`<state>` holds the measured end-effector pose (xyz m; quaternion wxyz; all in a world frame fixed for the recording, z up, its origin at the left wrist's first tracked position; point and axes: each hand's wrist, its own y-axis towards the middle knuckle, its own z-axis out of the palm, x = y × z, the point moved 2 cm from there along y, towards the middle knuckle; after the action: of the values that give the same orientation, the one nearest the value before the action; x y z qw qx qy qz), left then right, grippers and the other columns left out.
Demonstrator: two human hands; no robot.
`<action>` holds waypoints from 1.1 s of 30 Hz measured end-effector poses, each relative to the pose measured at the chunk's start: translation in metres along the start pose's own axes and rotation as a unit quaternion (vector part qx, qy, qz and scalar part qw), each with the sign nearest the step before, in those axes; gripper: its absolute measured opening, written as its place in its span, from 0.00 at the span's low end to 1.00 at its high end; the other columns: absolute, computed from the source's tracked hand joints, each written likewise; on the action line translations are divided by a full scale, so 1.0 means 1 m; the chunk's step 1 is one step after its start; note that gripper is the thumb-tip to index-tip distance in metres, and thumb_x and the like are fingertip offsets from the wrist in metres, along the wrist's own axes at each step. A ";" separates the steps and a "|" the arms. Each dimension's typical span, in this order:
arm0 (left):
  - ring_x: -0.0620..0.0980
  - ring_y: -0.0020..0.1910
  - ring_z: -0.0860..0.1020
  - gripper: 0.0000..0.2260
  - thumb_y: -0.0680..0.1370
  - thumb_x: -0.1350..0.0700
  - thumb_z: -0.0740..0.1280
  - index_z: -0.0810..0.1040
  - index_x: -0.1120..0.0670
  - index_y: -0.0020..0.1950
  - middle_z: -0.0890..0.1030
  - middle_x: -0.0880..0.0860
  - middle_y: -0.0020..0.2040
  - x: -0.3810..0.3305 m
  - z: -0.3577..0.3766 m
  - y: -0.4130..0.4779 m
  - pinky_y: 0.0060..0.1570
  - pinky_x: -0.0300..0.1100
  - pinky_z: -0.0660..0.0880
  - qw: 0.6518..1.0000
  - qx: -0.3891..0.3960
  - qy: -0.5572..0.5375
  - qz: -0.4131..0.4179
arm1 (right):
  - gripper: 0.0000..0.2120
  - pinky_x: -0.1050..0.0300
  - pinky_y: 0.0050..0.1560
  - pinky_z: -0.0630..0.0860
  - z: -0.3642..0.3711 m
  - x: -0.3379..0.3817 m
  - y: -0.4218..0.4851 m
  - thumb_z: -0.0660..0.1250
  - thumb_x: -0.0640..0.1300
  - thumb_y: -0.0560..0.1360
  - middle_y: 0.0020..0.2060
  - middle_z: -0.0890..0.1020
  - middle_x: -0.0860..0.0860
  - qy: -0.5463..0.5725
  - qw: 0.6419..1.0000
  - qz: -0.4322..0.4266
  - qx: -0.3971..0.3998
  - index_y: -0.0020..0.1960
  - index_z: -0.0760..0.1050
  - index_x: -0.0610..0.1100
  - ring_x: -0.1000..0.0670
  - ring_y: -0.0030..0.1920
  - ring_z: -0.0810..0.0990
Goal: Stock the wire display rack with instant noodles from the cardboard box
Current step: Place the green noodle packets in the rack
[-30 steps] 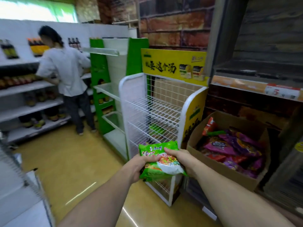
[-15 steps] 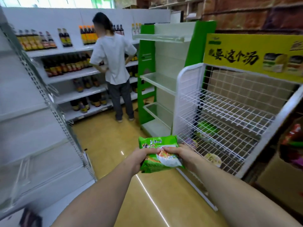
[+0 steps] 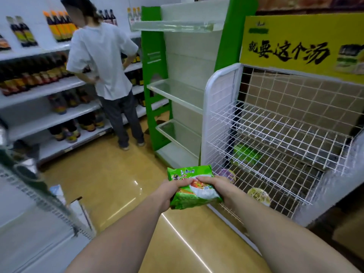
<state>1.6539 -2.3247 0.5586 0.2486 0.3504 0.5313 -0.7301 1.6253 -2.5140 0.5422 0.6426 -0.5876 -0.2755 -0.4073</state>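
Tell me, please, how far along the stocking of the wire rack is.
Barely started: one shelved packet and two round-lidded tubs lie on the wire rack's lower shelves. In hand: the left hand and right hand grip a green noodle packet before the rack. Left: the top shelf is bare.

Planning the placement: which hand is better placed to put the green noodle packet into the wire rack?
Probably the right. The right hand grips the noodle packet at the edge nearest the wire rack, which stands on that side; the left hand grips the far edge.
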 end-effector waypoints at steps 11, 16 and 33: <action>0.64 0.51 0.86 0.36 0.60 0.55 0.85 0.79 0.62 0.65 0.86 0.63 0.53 -0.054 0.066 0.150 0.53 0.63 0.82 0.989 0.088 0.096 -0.072 | 0.19 0.53 0.34 0.82 -0.087 0.023 0.074 0.76 0.45 0.74 0.46 0.87 0.40 0.129 0.986 0.039 -0.102 0.60 0.78 0.36 0.43 0.39 0.87; 0.63 0.49 0.86 0.42 0.56 0.59 0.87 0.77 0.63 0.67 0.86 0.64 0.52 -0.047 0.071 0.209 0.44 0.54 0.84 0.966 0.159 0.164 -0.122 | 0.26 0.49 0.52 0.83 -0.100 -0.012 0.103 0.79 0.44 0.70 0.57 0.84 0.39 0.160 0.978 0.073 -0.108 0.64 0.79 0.36 0.39 0.58 0.84; 0.59 0.49 0.87 0.46 0.51 0.51 0.88 0.77 0.58 0.66 0.87 0.58 0.53 0.038 0.136 0.485 0.49 0.54 0.84 0.947 0.184 0.262 -0.010 | 0.44 0.49 0.61 0.78 -0.212 -0.102 0.290 0.85 0.61 0.56 0.55 0.84 0.49 0.122 0.925 0.004 -0.360 0.64 0.77 0.41 0.48 0.54 0.82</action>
<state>1.9532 -2.6047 0.2633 0.0246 0.5639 0.4375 -0.7000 1.7915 -2.7073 0.2699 0.4177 -0.7265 -0.0277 -0.5450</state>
